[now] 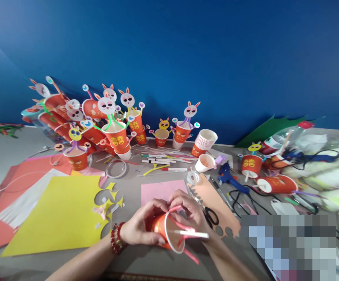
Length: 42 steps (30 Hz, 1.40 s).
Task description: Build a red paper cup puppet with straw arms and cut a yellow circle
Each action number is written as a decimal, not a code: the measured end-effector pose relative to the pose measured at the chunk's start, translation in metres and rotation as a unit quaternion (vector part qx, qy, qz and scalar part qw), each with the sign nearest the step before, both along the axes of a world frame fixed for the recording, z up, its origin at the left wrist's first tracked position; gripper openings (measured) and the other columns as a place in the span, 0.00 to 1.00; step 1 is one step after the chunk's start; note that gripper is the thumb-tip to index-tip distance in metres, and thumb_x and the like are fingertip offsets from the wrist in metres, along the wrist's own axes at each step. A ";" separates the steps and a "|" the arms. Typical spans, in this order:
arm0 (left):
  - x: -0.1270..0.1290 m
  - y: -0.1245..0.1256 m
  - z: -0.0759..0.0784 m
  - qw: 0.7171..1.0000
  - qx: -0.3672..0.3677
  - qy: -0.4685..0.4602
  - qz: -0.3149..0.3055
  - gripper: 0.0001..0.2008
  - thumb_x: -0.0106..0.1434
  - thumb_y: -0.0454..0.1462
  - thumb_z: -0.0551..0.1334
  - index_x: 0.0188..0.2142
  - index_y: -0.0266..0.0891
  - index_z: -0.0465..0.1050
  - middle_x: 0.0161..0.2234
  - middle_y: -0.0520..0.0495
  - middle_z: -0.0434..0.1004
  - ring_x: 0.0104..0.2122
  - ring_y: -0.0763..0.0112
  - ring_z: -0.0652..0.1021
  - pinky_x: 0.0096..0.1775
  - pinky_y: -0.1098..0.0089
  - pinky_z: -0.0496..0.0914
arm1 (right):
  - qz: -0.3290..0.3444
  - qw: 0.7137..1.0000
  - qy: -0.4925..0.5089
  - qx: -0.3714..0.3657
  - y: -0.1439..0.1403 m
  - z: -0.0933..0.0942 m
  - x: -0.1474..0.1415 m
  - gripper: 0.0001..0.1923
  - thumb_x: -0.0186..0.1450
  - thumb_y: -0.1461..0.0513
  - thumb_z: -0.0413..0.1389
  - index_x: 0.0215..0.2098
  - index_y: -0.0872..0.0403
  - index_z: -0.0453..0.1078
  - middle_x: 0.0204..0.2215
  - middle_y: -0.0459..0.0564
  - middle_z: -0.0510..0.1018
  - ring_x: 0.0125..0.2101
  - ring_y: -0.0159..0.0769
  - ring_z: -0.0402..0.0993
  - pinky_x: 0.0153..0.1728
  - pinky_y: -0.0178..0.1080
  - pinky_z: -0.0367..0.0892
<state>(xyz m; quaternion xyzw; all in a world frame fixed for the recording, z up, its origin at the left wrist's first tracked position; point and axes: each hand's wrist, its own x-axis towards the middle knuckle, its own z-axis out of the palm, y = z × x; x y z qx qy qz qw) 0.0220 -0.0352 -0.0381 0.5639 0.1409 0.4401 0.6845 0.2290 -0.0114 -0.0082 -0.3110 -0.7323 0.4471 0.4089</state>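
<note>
My left hand [140, 224] is wrapped round a red paper cup [158, 225], which lies tilted with its white-rimmed mouth facing right. A pink pipe cleaner [191, 256] is bent inside the cup, one end poking out below the rim and the other rising over the top edge. My right hand [190, 208] pinches that upper end near the rim. From the cup's mouth sticks a white stick [197, 234]. Some of the right fingertips are hidden behind the cup and the pipe cleaner. Under my hands lies a pink paper sheet [154, 191].
Yellow paper [58, 210] with cut-outs lies left. Finished-looking rabbit cups [115, 136] crowd the back left. A cup stack [204, 142], markers [157, 160], tape [193, 177], scissors [211, 216], orange paper [216, 203] and a blue glue gun [230, 177] with cable stand around.
</note>
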 end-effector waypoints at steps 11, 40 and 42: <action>0.005 -0.003 0.005 0.998 -0.046 -0.044 -0.002 0.29 0.54 0.37 0.73 0.52 0.41 0.64 0.51 0.40 0.68 0.51 0.56 0.72 0.52 0.58 0.65 | 0.009 0.999 0.033 -0.036 0.004 -0.006 -0.003 0.09 0.63 0.54 0.62 0.37 0.50 0.75 0.38 0.53 0.74 0.41 0.44 0.72 0.38 0.41 0.69; -0.001 0.002 0.005 0.999 0.007 -0.012 0.042 0.30 0.54 0.38 0.73 0.54 0.40 0.65 0.52 0.36 0.69 0.52 0.52 0.72 0.53 0.54 0.66 | -0.026 0.984 0.077 -0.160 0.002 0.001 0.003 0.11 0.68 0.54 0.56 0.37 0.52 0.71 0.32 0.48 0.72 0.31 0.35 0.68 0.32 0.36 0.65; -0.001 0.001 0.002 0.999 0.026 -0.001 0.045 0.32 0.54 0.38 0.73 0.56 0.41 0.63 0.53 0.36 0.68 0.53 0.52 0.72 0.53 0.54 0.66 | -0.008 0.990 0.067 -0.128 0.001 0.003 0.002 0.10 0.67 0.54 0.56 0.37 0.52 0.71 0.34 0.48 0.71 0.33 0.36 0.68 0.34 0.37 0.65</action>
